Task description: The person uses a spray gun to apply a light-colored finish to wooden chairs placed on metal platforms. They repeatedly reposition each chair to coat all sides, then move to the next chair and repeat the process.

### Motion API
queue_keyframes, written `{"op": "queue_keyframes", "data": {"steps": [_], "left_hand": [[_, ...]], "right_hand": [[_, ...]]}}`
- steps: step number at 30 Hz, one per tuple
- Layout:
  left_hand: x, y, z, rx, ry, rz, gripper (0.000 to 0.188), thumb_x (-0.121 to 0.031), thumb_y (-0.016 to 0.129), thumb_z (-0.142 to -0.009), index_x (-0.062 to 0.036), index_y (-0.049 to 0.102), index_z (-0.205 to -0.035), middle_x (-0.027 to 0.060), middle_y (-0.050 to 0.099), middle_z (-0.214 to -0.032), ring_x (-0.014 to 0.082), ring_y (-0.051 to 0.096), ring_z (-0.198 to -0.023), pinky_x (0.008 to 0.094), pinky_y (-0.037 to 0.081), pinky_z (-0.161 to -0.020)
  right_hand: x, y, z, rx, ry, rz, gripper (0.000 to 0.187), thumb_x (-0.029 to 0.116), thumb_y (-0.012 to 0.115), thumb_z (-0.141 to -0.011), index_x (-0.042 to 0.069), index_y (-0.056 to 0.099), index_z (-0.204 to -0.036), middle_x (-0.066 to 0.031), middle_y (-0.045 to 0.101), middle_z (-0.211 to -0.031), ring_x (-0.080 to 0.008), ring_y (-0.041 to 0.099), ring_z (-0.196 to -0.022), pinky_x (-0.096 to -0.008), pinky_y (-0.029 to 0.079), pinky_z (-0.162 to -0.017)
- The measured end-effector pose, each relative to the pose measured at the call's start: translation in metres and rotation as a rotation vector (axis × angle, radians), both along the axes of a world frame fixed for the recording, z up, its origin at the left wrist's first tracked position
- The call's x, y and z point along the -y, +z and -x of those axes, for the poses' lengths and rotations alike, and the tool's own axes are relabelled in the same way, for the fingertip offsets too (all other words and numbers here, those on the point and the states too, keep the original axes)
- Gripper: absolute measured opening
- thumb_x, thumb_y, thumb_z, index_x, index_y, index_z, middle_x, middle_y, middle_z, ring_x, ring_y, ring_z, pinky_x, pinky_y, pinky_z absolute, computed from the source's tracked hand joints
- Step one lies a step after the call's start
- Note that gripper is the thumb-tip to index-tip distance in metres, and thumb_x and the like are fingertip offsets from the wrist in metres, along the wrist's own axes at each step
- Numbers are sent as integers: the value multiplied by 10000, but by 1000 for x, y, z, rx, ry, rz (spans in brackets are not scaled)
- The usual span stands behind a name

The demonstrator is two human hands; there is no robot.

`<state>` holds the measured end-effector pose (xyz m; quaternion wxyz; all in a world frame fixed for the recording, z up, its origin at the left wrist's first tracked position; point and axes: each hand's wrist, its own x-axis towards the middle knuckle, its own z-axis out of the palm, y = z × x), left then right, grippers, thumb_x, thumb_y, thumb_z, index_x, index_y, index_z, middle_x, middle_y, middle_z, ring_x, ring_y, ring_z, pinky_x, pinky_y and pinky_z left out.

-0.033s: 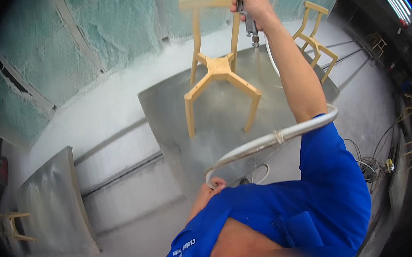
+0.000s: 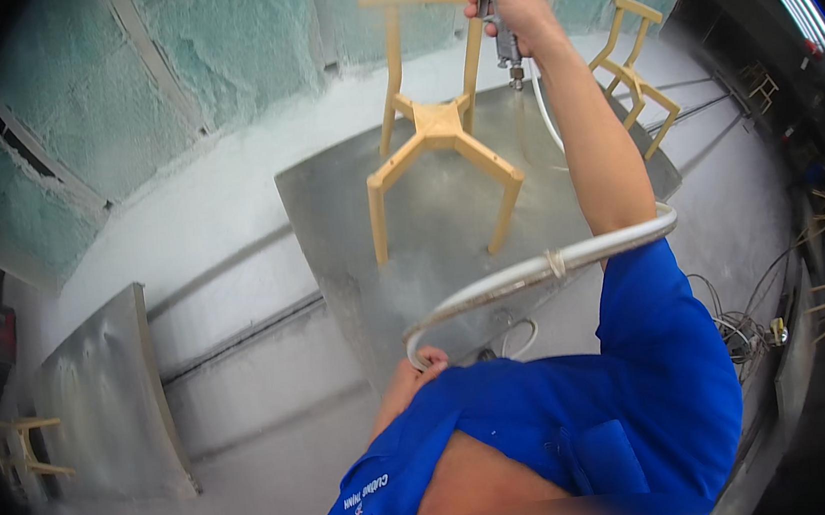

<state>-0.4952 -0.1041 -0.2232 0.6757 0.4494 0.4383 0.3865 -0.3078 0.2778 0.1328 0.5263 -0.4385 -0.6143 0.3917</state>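
One wall of teal sheeting (image 2: 189, 40) closes the far side; before it, pale floor (image 2: 264, 374) opens as a wide strip between two grey boards. The larger board (image 2: 343, 265) lies mid-scene, its left edge facing that strip, its surface smooth and dull; the smaller board (image 2: 100, 391) is at left. At least five wooden chair frames can be counted; the main chair frame (image 2: 439, 124) stands upright on the larger board, its near legs well inside the edges. Another frame (image 2: 637, 78) is farther right, beyond the arm. One white hose (image 2: 496, 289) loops from near left across the right upper arm. One metal spray gun (image 2: 511, 44) is beside the backrest's right end, gripped by the right hand (image 2: 520, 15), fingers wrapped round its handle. The left hand (image 2: 428, 359), near, is curled closed about the hose.
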Motion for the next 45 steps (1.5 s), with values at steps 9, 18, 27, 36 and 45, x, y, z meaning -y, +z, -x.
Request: {"op": "queue_keyframes", "data": {"steps": [9, 18, 27, 36, 45], "left_hand": [[28, 8, -63, -29, 252, 178, 89, -133, 657, -1014, -56, 678, -1053, -6, 652, -887, 79, 594, -833, 259, 487, -731], [34, 23, -189, -335, 201, 36, 160, -125, 649, -1009, 3, 667, -1104, 66, 666, -881, 133, 575, -816, 314, 490, -725], [52, 53, -228, -319, 383, 250, 137, -83, 622, -1021, 5, 682, -1107, 17, 661, -882, 97, 561, -810, 286, 490, -725], [79, 41, -218, -389, 439, 267, 128, -87, 667, -1005, -5, 655, -1103, 7, 655, -874, 80, 611, -844, 262, 496, -746], [96, 47, -200, -284, 525, 290, 178, -26, 672, -983, -22, 665, -1160, 25, 650, -955, 101, 616, -875, 268, 503, -789]], "right_hand": [[48, -161, -157, -332, -82, 180, 250, 266, 576, -1030, 68, 609, -1177, -50, 675, -882, -154, 698, -773, -256, 435, -451], [45, -317, -284, -510, -361, 477, 205, 240, 564, -1034, 76, 613, -1148, -47, 656, -831, -165, 683, -694, -278, 439, -440], [38, -356, -311, -680, -316, 457, 205, 203, 579, -1014, 67, 552, -1165, -63, 649, -864, -187, 681, -687, -306, 442, -448], [-12, -439, -273, -664, -498, 601, 208, 199, 582, -1005, 67, 551, -1163, -55, 645, -863, -169, 675, -699, -311, 455, -459], [103, -531, -284, -660, -743, 757, 252, 243, 603, -987, 69, 567, -1165, -53, 630, -861, -161, 649, -689, -291, 442, -467]]}}
